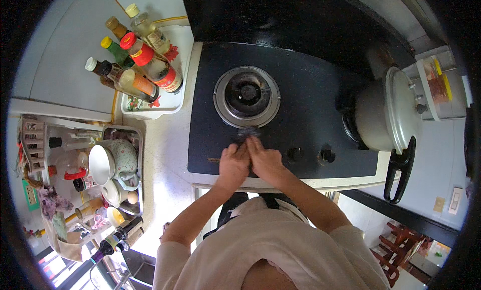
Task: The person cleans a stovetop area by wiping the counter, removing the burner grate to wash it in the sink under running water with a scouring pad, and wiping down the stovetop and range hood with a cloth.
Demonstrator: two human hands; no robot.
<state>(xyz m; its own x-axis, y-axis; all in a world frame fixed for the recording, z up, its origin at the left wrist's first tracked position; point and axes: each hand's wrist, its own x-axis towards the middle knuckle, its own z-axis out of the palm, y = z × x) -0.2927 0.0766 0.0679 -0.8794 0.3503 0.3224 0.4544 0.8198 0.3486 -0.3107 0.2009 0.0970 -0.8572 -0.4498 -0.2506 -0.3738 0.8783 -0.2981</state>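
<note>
My left hand [233,164] and my right hand [266,160] meet over the front of the black gas cooktop [300,121]. Between their fingertips is a small dark object [248,133], blurred, possibly a scouring pad; its exact kind cannot be told. Just beyond it sits the round gas burner [247,96], with a metal ring around a blackened centre and no pan support on it. Two control knobs [295,153] lie to the right of my right hand.
A lidded pressure cooker [375,109] stands at the right, its black handle [400,173] jutting past the counter edge. Several sauce bottles [150,64] stand on a white tray [173,106] at back left. Bowls and a floral pot [126,156] crowd a metal tray [139,139] at left.
</note>
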